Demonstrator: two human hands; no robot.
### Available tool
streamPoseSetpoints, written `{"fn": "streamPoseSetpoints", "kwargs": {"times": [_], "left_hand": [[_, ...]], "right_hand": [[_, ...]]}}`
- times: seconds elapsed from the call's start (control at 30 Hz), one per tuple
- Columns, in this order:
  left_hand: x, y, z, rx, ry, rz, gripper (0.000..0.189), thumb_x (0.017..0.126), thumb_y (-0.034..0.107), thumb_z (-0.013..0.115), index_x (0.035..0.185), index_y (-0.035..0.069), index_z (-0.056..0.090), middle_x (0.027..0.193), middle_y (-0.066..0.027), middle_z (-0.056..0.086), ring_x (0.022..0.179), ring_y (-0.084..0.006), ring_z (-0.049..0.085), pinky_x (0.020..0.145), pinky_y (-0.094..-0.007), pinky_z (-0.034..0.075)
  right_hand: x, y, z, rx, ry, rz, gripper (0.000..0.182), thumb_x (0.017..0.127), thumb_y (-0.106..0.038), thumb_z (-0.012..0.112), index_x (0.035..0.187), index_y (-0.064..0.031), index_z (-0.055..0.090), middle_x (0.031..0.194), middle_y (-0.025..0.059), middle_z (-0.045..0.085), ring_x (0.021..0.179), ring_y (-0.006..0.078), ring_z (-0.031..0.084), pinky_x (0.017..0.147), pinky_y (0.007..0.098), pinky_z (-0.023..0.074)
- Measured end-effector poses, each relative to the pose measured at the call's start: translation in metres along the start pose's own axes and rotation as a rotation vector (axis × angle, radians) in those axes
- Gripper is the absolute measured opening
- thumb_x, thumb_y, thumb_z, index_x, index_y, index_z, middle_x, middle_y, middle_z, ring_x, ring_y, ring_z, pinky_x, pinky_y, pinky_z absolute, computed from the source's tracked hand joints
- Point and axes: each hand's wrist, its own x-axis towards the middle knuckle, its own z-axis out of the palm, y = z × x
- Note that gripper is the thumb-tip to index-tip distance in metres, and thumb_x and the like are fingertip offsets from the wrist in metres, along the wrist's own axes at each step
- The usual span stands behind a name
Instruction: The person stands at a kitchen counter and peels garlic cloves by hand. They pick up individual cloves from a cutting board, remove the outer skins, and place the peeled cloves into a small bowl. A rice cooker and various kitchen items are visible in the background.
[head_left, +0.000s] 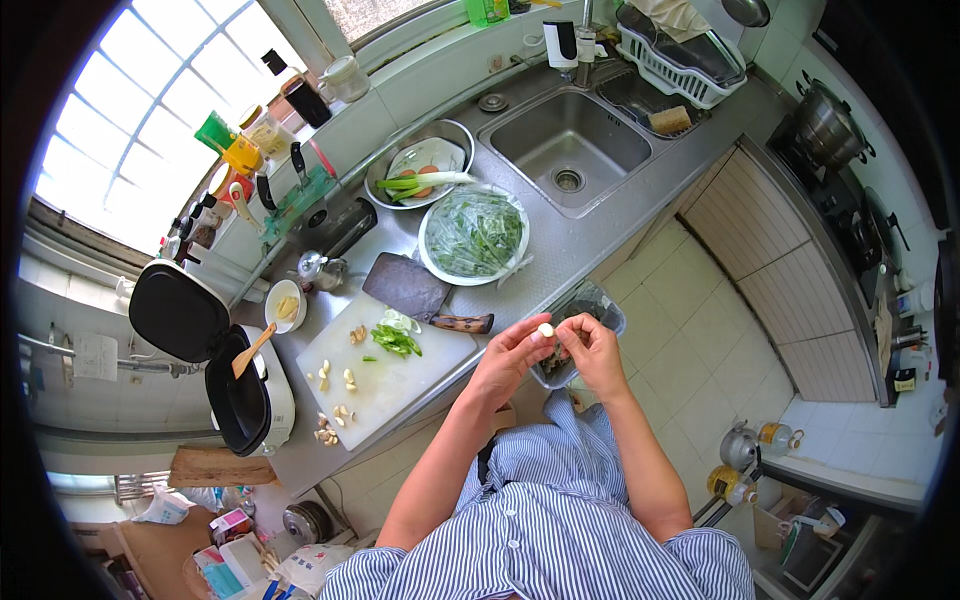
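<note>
Between thumb and fingers, my left hand (514, 352) holds a pale garlic clove (546, 329). Close beside it, the fingertips of my right hand (592, 349) are pinched together; whether anything is between them is too small to tell. Both hands are above a trash bin (559, 379) lined with a plastic bag. To the left lies a white cutting board (409, 382) bearing peeled garlic cloves (349, 379), sliced green pepper (396, 341), sliced scallion (402, 321) and chopped ginger (358, 334). Unpeeled garlic (325, 431) sits by the board's near left corner.
A cleaver (409, 287) rests at the board's far edge, its wooden handle toward me. Behind it stand a bowl of greens under plastic wrap (476, 232) and a metal basin (382, 199). An open black-lined cooker (240, 397) is at left, a sink (570, 150) at the back, a stove (844, 202) at right.
</note>
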Motion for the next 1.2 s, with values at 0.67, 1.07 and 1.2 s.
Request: {"fn": "streamPoseSetpoints", "kwargs": {"times": [0.67,1.07,1.2], "left_hand": [[0.006,-0.017,0.001,-0.043,0.039,0.05,0.029,0.096,0.017,0.047,0.119,0.0,0.051,0.112,-0.0098,0.059,0.096,-0.0145,0.058,0.084,-0.0287,0.049],[0.012,-0.045,-0.043,-0.416,0.343,-0.102,0.025,0.094,0.027,0.051,0.104,0.005,0.06,0.082,0.0015,0.056,0.074,-0.0078,0.054,0.065,-0.021,0.047],[0.005,-0.053,-0.069,-0.453,0.417,-0.049,0.024,0.094,0.026,0.052,0.103,0.006,0.059,0.081,0.0014,0.056,0.072,-0.0078,0.054,0.064,-0.0212,0.048]], "right_hand": [[-0.003,0.008,-0.005,0.094,0.105,0.001,0.012,0.089,-0.013,0.059,0.09,-0.0012,0.057,0.078,0.0003,0.059,0.066,0.0057,0.054,0.061,0.0199,0.0462],[0.025,0.071,-0.047,-0.88,0.206,-0.171,0.019,0.081,-0.016,0.065,0.077,-0.0035,0.052,0.07,0.01,0.055,0.063,0.0274,0.053,0.055,0.0373,0.0415],[0.04,0.118,-0.055,-1.097,0.132,-0.212,0.011,0.078,-0.003,0.057,0.082,-0.0062,0.047,0.074,0.0107,0.058,0.072,0.0324,0.057,0.06,0.0419,0.0439]]}}
